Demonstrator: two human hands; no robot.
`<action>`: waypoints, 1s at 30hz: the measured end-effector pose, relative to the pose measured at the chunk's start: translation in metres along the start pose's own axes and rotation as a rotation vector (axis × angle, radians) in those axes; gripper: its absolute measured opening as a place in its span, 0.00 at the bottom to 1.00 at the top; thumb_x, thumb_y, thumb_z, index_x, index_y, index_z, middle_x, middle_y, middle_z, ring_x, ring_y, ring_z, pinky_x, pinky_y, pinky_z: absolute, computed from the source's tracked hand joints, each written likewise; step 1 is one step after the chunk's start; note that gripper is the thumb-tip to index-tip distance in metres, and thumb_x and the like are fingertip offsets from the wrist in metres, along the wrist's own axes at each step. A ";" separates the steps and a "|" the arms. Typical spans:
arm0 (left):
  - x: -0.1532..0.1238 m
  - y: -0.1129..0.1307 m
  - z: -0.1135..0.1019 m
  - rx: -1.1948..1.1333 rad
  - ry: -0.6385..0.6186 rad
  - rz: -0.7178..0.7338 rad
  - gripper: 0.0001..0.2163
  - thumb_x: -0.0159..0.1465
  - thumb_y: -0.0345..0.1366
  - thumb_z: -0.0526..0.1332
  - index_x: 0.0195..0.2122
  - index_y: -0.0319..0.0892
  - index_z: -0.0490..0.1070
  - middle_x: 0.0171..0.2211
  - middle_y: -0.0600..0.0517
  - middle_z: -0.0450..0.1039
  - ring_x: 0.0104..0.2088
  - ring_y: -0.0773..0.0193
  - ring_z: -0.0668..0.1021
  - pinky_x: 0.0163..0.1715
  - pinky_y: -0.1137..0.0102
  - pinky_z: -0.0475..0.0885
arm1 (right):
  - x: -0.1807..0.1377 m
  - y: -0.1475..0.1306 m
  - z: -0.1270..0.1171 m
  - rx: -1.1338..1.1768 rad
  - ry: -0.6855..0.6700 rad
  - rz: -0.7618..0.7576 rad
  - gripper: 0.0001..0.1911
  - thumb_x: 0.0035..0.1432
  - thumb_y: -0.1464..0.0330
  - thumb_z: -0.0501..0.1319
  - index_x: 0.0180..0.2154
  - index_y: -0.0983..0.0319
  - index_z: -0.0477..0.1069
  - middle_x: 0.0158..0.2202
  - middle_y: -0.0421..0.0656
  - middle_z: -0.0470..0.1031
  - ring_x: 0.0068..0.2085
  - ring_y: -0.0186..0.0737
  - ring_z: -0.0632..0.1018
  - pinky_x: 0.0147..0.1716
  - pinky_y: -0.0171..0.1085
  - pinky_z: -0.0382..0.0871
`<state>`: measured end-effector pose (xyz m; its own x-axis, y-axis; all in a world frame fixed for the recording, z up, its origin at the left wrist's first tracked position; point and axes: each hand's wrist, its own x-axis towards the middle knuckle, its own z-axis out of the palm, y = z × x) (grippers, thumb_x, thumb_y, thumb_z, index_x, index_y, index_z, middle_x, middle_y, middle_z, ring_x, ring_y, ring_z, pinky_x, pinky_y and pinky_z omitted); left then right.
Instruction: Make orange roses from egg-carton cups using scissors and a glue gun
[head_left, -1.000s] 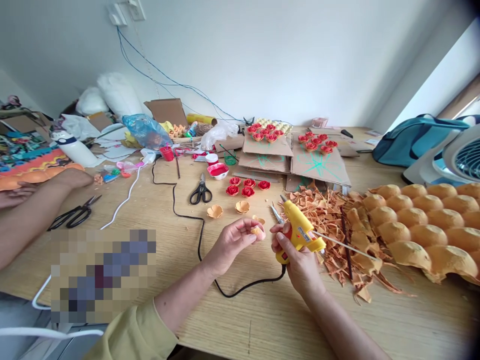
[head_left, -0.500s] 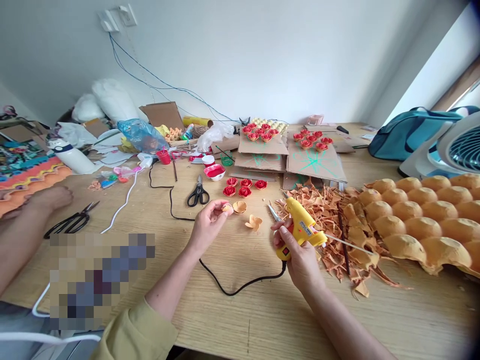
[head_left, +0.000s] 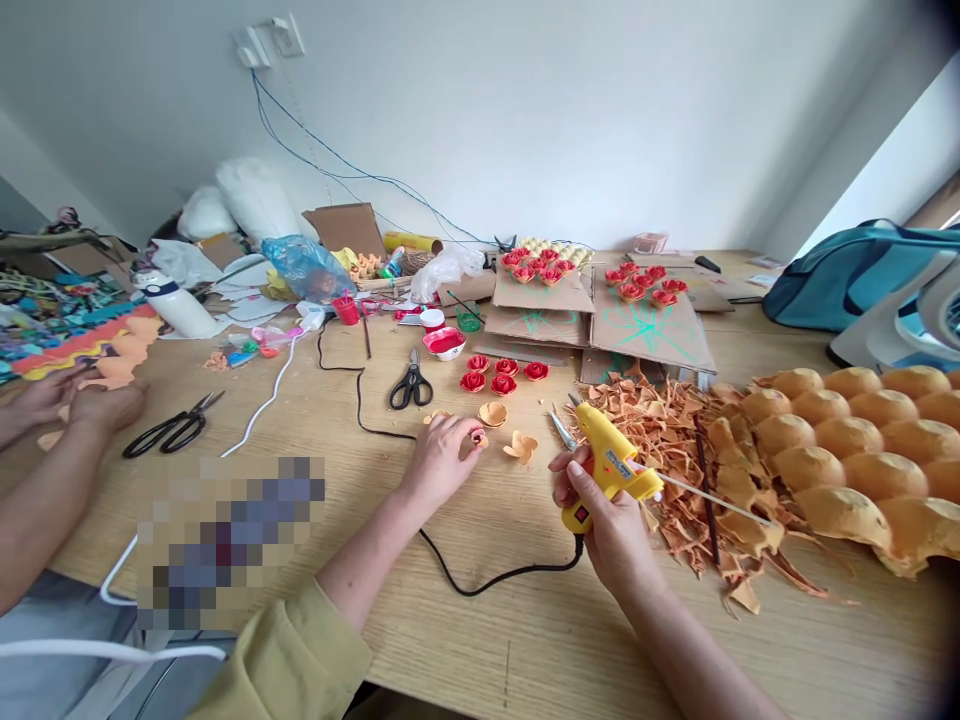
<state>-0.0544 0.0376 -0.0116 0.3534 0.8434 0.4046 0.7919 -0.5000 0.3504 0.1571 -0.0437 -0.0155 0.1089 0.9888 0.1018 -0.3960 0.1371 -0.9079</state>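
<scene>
Fingers (head_left: 459, 428) of your left hand (head_left: 436, 465) pinch nearly together on a small piece (head_left: 478, 437), mostly hidden, just before an orange petal cup (head_left: 493, 414); a flatter cup (head_left: 521, 448) lies beside it; your right hand (head_left: 609, 520) wraps its fingers round the yellow glue gun (head_left: 609, 448), orange scraps (head_left: 671, 440) beyond.

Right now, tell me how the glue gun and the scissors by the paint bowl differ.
The glue gun is mainly yellow; the scissors are black-handled. The right hand holds the glue gun; the scissors lie on the table. Both point roughly toward the wall.
</scene>
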 end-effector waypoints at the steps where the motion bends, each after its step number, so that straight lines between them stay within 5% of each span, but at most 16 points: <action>1: 0.000 0.000 0.000 0.017 -0.017 -0.006 0.06 0.62 0.27 0.62 0.38 0.44 0.72 0.39 0.52 0.78 0.42 0.55 0.75 0.46 0.61 0.67 | 0.000 0.000 0.000 -0.003 -0.004 0.000 0.08 0.62 0.62 0.65 0.36 0.56 0.68 0.36 0.40 0.73 0.28 0.33 0.68 0.28 0.37 0.62; 14: -0.002 -0.001 0.001 0.042 -0.033 -0.049 0.14 0.60 0.28 0.65 0.46 0.46 0.72 0.41 0.51 0.79 0.43 0.54 0.76 0.46 0.60 0.68 | -0.002 0.002 -0.003 -0.011 -0.012 0.032 0.08 0.62 0.61 0.65 0.38 0.55 0.67 0.38 0.40 0.72 0.29 0.32 0.68 0.28 0.36 0.61; 20: 0.006 -0.024 -0.023 -0.016 0.242 -0.118 0.12 0.62 0.24 0.57 0.44 0.44 0.72 0.42 0.50 0.78 0.42 0.58 0.78 0.46 0.63 0.71 | -0.001 0.000 0.000 -0.003 -0.003 0.024 0.08 0.62 0.62 0.64 0.37 0.56 0.67 0.37 0.40 0.72 0.28 0.33 0.67 0.27 0.36 0.60; 24: 0.010 -0.034 -0.037 -0.120 0.413 -0.242 0.08 0.66 0.30 0.55 0.37 0.44 0.73 0.38 0.50 0.79 0.40 0.60 0.79 0.44 0.66 0.72 | -0.002 -0.002 0.002 0.004 -0.004 0.024 0.07 0.62 0.62 0.65 0.36 0.56 0.67 0.37 0.40 0.72 0.28 0.32 0.67 0.27 0.36 0.61; 30: 0.010 -0.032 -0.029 -0.139 0.268 -0.257 0.10 0.68 0.35 0.55 0.33 0.43 0.73 0.32 0.51 0.79 0.35 0.60 0.79 0.38 0.66 0.71 | -0.002 -0.001 0.002 -0.004 -0.001 0.030 0.07 0.62 0.62 0.64 0.36 0.55 0.67 0.37 0.40 0.73 0.28 0.33 0.68 0.27 0.36 0.61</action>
<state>-0.0911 0.0566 0.0061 -0.0044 0.8725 0.4885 0.7560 -0.3168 0.5728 0.1557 -0.0453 -0.0139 0.0967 0.9925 0.0752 -0.3952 0.1076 -0.9123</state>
